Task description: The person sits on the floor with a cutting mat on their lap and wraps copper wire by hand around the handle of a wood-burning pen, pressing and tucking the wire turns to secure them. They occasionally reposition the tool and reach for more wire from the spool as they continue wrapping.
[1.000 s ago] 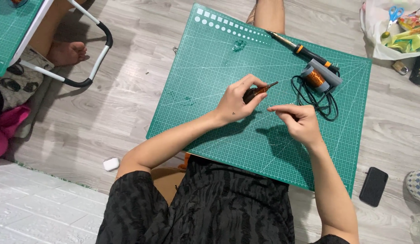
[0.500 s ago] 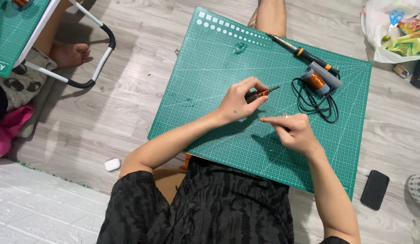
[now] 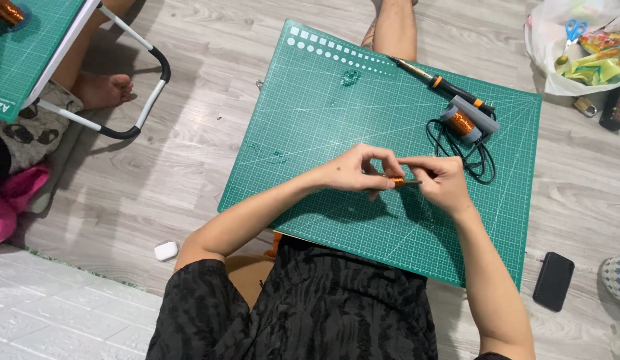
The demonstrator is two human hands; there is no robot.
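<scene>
Over the middle of a green cutting mat [image 3: 323,120], my left hand [image 3: 356,170] and my right hand [image 3: 443,180] meet. Between their fingertips they pinch a thin dark rod wound with orange-copper wire [image 3: 398,181]. Both hands touch it, the left from the left side, the right from the right. A spool of copper wire [image 3: 462,121] with a grey holder lies at the mat's far right. A soldering iron [image 3: 436,83] with a black cord lies beside the spool.
A black phone [image 3: 553,281] lies on the wood floor at right. A white bag of colourful items [image 3: 580,43] sits top right. Another person's foot [image 3: 103,90] and a second mat on a folding table [image 3: 30,47] are top left. A small white case [image 3: 166,251] lies near my left elbow.
My right hand has moved left and up and closed on the wound rod held by my left hand. The two hands, apart before, now touch at the rod.
</scene>
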